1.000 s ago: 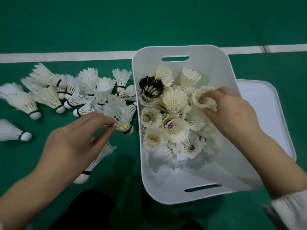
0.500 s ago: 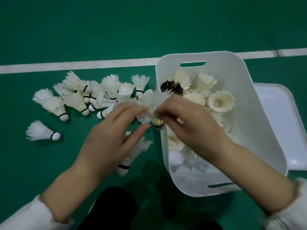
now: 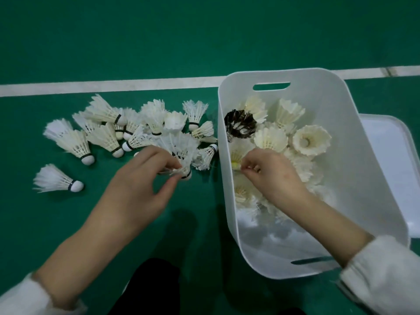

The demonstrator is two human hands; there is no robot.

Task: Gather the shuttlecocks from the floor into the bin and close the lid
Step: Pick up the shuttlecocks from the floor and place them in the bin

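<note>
Many white shuttlecocks lie in a loose heap on the green floor, just left of the white bin — one lone shuttlecock sits apart, farthest from the bin, its cork pointing toward it. A white court line runs across the floor behind the heap and passes behind the bin's far wall.

At the heap's near edge, close to the bin's left wall, the left hand pinches a white shuttlecock between fingertips and thumb, near its black-banded cork. A pale sleeve covers that wrist at the lower corner.

Inside the bin, more shuttlecocks stand packed with feathers upward across its far half, among them a dark-feathered shuttlecock near the far left corner. The right hand reaches in over the bin's near wall and grips a yellow-corked shuttlecock by its cork, close to the left wall. The bin's near part is bare, with slot handles in both end walls.

Right of the bin, touching or partly under its edge — I cannot tell which — the flat white lid lies on the floor.
</note>
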